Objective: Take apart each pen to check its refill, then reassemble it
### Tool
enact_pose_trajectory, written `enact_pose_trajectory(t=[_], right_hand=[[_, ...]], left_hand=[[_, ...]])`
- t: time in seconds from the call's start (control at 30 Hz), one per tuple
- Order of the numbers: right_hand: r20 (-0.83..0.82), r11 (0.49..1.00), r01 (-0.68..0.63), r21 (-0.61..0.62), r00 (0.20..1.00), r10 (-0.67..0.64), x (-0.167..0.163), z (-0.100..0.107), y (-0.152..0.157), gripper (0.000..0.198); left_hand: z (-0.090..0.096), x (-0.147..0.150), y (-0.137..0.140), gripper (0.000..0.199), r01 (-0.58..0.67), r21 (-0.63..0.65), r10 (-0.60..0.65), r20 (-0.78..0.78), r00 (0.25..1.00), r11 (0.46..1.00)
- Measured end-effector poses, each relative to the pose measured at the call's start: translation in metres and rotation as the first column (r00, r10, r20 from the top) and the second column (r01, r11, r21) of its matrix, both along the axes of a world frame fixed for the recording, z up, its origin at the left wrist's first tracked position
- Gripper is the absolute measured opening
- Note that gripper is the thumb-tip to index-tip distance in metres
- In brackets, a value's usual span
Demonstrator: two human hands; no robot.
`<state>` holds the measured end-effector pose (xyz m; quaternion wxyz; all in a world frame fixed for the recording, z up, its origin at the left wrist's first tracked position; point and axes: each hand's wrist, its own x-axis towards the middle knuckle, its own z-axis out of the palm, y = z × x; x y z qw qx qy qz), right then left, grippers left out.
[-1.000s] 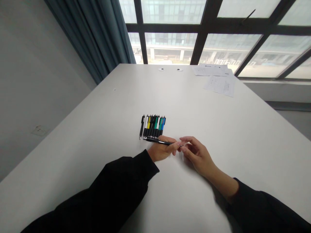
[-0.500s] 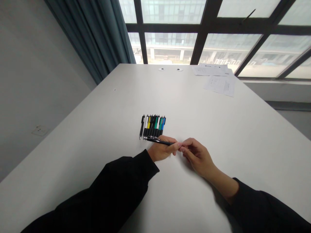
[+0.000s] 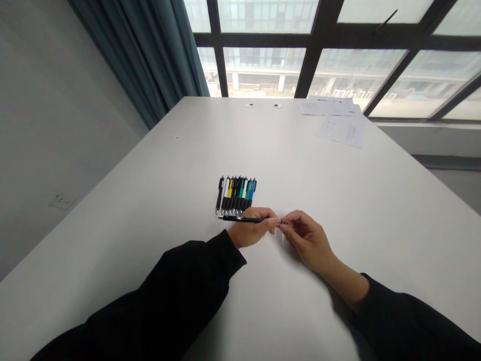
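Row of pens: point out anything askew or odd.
The leftmost black pen lies slightly apart, a visible gap beside it, while the other pens are packed close. No spill shows; fine damage can't be judged.

Daylight comes from the far window [image 3: 361, 70], which is overexposed; the left wall [image 3: 56, 130] is rather dim. Soft shadows lie on the near bench [image 3: 285, 301], and wide-angle distortion stretches the edges.

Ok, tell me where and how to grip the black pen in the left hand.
Probably best to pinch the black pen by its free end from the near left, away from the row of pens: it lies sideways across the left hand, and that slim, straight end juts past the hand. The right hand crowds the other end.
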<state>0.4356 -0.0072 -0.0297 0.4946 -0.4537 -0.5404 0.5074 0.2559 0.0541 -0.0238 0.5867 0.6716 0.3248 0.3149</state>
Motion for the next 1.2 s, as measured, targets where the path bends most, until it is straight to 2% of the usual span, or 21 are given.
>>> enact_pose_trajectory(t=[0.13, 0.3, 0.47, 0.53, 0.63, 0.77, 0.87, 1.03, 1.2], right_hand=[[-0.013, 1.0, -0.007, 0.003, 1.0, 0.007, 0.001, -0.002, 0.0, 0.016], [-0.005, 1.0, -0.011, 0.006, 1.0, 0.011, 0.0, 0.0, 0.0, 0.017], [0.039, 1.0, 0.021, -0.007, 0.999, -0.021, -0.001, 0.002, 0.0, 0.021], [0.099, 0.999, 0.043, 0.023, 0.994, -0.045, 0.003, 0.002, 0.002, 0.02], [0.288, 0.993, 0.056, 0.105, 0.954, -0.084, 0.018, 0.0, 0.009, 0.014], [0.59, 0.978, -0.019, 0.21, 0.8, -0.111, 0.046, 0.002, 0.018, 0.006], [0.699, 0.977, -0.093, 0.193, 0.712, -0.07, 0.056, 0.008, 0.018, 0.008], [0.716, 0.96, -0.249, 0.132, 0.694, 0.082, 0.049, 0.016, 0.011, 0.013], [0.693, 0.945, -0.3, 0.129, 0.709, 0.131, 0.045, 0.015, 0.008, 0.012]], left_hand=[[0.0, 0.0, 0.0, 0.021, 0.012, -0.062, -0.011, 0.03, 0.999, 0.998], [0.0, 0.0, 0.001, 0.022, 0.007, -0.012, -0.007, 0.026, 1.0, 1.0], [0.001, -0.001, 0.001, 0.022, -0.046, -0.035, 0.047, 0.029, 0.998, 0.998], [0.002, 0.0, 0.001, 0.024, -0.07, -0.042, 0.071, 0.024, 0.997, 0.997], [0.004, 0.001, 0.0, 0.025, -0.086, -0.048, 0.087, 0.009, 0.996, 0.995], [0.005, 0.001, 0.0, 0.025, -0.093, -0.043, 0.093, -0.005, 0.996, 0.995], [0.004, 0.001, 0.0, 0.025, -0.083, -0.036, 0.083, -0.01, 0.997, 0.996], [0.002, 0.0, 0.001, 0.025, -0.08, -0.022, 0.08, -0.033, 0.996, 0.997], [0.003, -0.001, 0.002, 0.025, -0.072, -0.046, 0.07, -0.053, 0.996, 0.996]])
